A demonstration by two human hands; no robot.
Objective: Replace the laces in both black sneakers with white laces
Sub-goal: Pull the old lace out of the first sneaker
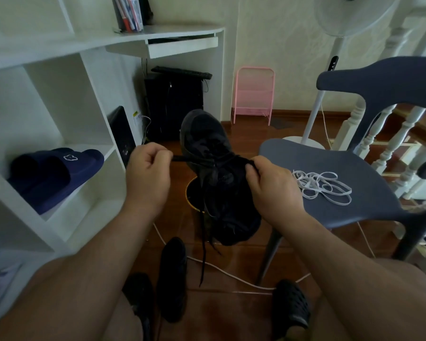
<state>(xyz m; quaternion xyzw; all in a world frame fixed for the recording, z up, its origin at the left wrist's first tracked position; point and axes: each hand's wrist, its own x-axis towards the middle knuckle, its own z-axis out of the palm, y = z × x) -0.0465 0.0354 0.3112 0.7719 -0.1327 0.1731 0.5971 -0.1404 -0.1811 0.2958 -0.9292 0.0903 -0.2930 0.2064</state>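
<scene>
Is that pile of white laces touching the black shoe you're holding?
Apart. The head view shows the white laces lying on the grey chair seat, with the right hand and bare seat between them and the black sneaker.

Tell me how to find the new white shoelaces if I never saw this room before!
Find the blue-grey chair to the right of the person's hands. On its seat lies a loose tangle of white laces, near the right hand. They are the only white, flat, loopy strings on the seat; the lace the left hand pulls from the black sneaker is black.
</scene>
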